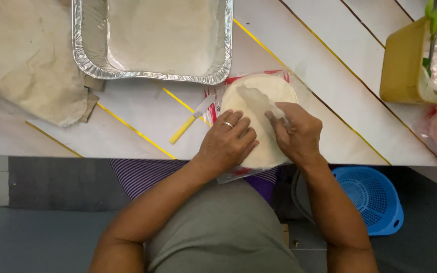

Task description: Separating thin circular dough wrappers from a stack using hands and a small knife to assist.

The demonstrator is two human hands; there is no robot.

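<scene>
- Head view: white plank table [330, 55] w/ thin yellow lines; rumpled beige cloth [26, 55] at far left.
- Big rectangular silver foil tray [87, 55], far side, pale sheet lining inside.
- Yellow plastic tub [403, 60] at right edge; blue round plastic basket [373, 197] down on floor.
- Round stack of thin pale wrapper sheets [271, 91] on clear plastic bag, near table edge, between both hands.
- Left hand [227, 144], ring on a finger, lies flat & spread on stack.
- Right hand [297, 134] pinches top translucent sheet [259, 98], peeled edge lifted.
- Small knife w/ yellow handle [190, 121] just left of stack, untouched.
</scene>
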